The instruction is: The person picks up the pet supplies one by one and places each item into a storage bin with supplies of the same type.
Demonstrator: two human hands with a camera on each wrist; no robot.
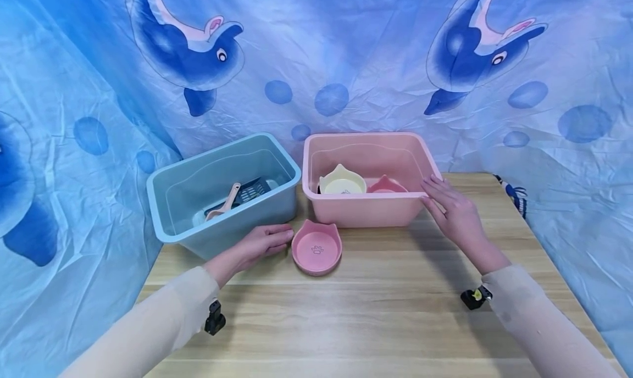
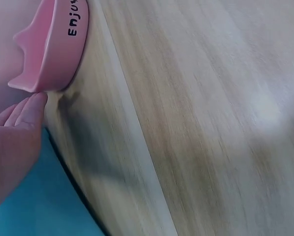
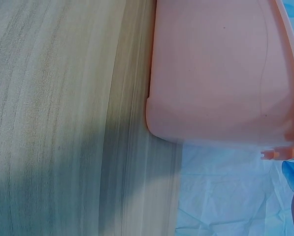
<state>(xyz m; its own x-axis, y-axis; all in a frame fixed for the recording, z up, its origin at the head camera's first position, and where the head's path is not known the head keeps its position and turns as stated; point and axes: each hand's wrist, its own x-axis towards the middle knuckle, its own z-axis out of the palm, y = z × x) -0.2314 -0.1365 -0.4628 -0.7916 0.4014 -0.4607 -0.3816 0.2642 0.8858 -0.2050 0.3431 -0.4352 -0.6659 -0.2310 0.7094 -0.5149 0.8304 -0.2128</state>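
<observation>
On the wooden table, a pink cat-eared pet bowl (image 1: 316, 250) with a paw print inside stands between the two bins. My left hand (image 1: 263, 242) is at its left side, fingers fairly straight and fingertips at the bowl's edge. Lettering shows on the bowl's outer wall (image 2: 68, 46) in the left wrist view. My right hand (image 1: 452, 210) rests on the front right corner of a pink bin (image 1: 366, 210), its fingers extended over the rim. Inside that bin sit a cream cat-eared bowl (image 1: 341, 181) and another pink one (image 1: 387, 184), both partly hidden.
Left of the pink bin stands a blue bin (image 1: 222, 202) holding a dark slotted litter scoop (image 1: 253, 190) and a light pink scoop (image 1: 229, 198). A blue dolphin-print sheet (image 1: 371, 48) hangs behind the table (image 1: 346, 323). Tassels (image 1: 516, 196) hang by the right edge.
</observation>
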